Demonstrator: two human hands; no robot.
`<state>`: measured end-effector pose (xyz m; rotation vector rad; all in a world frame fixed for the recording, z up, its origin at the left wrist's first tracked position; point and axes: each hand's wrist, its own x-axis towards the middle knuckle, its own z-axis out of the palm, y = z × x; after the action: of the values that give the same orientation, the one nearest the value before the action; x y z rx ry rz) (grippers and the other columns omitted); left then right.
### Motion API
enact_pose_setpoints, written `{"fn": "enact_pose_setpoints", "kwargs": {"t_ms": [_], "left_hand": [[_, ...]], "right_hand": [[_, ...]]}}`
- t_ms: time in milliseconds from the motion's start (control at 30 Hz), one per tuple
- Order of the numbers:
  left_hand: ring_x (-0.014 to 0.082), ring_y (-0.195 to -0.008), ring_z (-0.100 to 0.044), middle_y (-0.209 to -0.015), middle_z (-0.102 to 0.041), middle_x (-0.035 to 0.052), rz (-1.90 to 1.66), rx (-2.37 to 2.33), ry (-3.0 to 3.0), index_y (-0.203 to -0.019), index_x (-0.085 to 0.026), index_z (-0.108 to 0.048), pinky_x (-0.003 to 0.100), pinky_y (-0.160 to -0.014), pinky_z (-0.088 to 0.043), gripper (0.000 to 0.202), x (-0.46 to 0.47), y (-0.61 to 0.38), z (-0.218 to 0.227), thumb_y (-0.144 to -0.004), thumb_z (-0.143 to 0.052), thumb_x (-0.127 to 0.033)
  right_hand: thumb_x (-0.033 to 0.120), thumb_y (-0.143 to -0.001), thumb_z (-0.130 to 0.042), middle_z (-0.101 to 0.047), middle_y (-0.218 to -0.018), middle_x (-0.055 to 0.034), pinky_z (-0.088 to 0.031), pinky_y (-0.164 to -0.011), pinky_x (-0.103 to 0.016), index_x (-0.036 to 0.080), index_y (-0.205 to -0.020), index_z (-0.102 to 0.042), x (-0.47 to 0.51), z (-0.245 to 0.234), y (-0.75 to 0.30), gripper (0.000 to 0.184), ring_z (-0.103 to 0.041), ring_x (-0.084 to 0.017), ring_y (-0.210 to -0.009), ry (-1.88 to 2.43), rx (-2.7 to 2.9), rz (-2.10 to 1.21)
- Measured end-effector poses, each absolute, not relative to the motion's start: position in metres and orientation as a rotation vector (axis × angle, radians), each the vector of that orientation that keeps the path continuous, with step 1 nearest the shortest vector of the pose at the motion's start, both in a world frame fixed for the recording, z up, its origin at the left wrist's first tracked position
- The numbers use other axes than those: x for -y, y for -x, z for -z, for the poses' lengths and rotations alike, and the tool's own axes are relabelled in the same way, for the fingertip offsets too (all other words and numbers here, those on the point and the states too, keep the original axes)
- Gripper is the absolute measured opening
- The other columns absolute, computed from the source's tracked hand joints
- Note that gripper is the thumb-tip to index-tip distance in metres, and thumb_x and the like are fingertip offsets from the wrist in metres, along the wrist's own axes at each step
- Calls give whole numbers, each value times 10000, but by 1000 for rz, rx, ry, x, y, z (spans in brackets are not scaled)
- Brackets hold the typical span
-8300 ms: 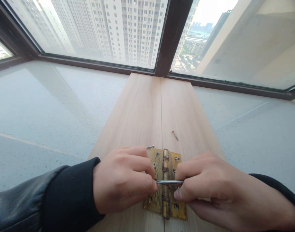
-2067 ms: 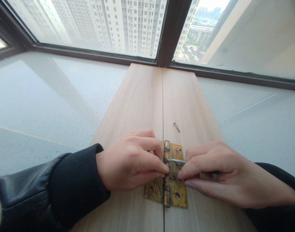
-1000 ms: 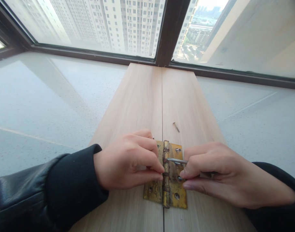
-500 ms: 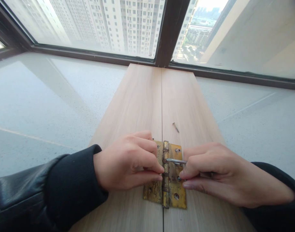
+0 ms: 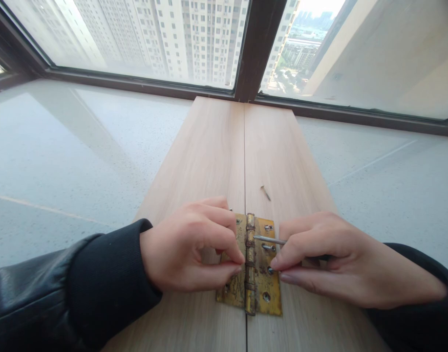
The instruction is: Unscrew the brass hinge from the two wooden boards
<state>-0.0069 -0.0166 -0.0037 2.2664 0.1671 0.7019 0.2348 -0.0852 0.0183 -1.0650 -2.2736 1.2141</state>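
Observation:
A worn brass hinge [image 5: 250, 278] lies open flat across the seam between two pale wooden boards [image 5: 212, 146]. My right hand [image 5: 319, 259] grips a screwdriver [image 5: 269, 239], its metal shaft pointing left over the hinge's knuckle and its handle hidden in my palm. The right fingertips touch a screw [image 5: 270, 270] standing at a hole of the right leaf. Another screw [image 5: 268, 248] lies tilted on that leaf, just under the shaft. Over the left leaf, my left hand [image 5: 198, 249] is closed in a pinch beside the knuckle; whatever it holds is hidden.
A loose screw [image 5: 265, 193] lies on the right board beyond the hinge. The boards rest on a pale speckled sill [image 5: 80, 161] and reach the dark window frame [image 5: 258, 58]. Tall buildings show through the glass.
The right fingers have shifted slightly right, baring more of the tilted screw on the right leaf. My left hand keeps its pinch. The view has moved a little.

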Motion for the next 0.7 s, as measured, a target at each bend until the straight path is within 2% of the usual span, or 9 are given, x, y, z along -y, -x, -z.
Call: {"fn": "enact_pose_setpoints", "kwargs": {"t_ms": [167,400,567,700], "left_hand": [[111,-617,-465,-659,-607,10,-682,-177,-2295,-666,-156,-593,266,-631,-411,121,17,6,3,-738,-612,-60],[104,-592,-405,-618,-560,-2,-655,-136,-2307,-610,-153,-535,271,-616,-381,146,18,3,3,-681,-581,-34],[106,-614,-416,-640,-579,6,-648,-137,-2317,-618,-147,-562,267,-626,-388,146,17,5,2,-707,-600,-38],[107,-645,-452,-699,-624,20,-643,-132,-2325,-705,-140,-642,261,-649,-408,104,15,7,2,-775,-643,-64]], "right_hand": [[208,-891,-614,-690,-857,-77,-507,-655,-244,148,-905,-715,84,-15,-234,118,-632,-126,-736,1040,2260,-1239],[209,-878,-642,-677,-796,-96,-477,-593,-228,100,-884,-735,85,-5,-227,143,-613,-115,-666,907,2217,-1193],[165,-876,-614,-640,-744,-61,-443,-569,-219,112,-844,-710,86,-6,-228,114,-570,-99,-636,914,2252,-1163],[102,-851,-576,-586,-704,-21,-409,-549,-203,138,-755,-657,85,-12,-230,130,-516,-78,-614,970,2264,-1175]]}}
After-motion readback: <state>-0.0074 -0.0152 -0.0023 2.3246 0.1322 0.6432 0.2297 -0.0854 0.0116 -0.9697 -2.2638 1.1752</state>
